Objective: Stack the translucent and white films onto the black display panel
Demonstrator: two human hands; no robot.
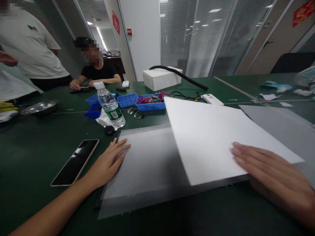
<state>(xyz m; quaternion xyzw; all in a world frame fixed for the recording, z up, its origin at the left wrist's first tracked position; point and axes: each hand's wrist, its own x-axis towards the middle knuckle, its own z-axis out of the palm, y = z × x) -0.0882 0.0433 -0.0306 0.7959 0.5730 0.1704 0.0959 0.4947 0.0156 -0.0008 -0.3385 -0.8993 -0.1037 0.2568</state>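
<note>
A white sheet [211, 134] lies tilted over a grey translucent panel [145, 167] on the green table. My right hand [268, 173] rests flat on the sheet's near right part, fingers stretched out and together, holding nothing. At the panel's left edge my left hand [109, 162] lies flat on the panel, its fingers apart and empty. A black phone [76, 161] lies face up just left of that hand.
A water bottle [110, 105], glasses [136, 113] and blue trays [128, 100] with red wires stand behind the panel. A white box [161, 78] and black hose [182, 76] sit further back. Another grey panel [283, 126] lies right. Two people are at the far left, by a metal dish [40, 107].
</note>
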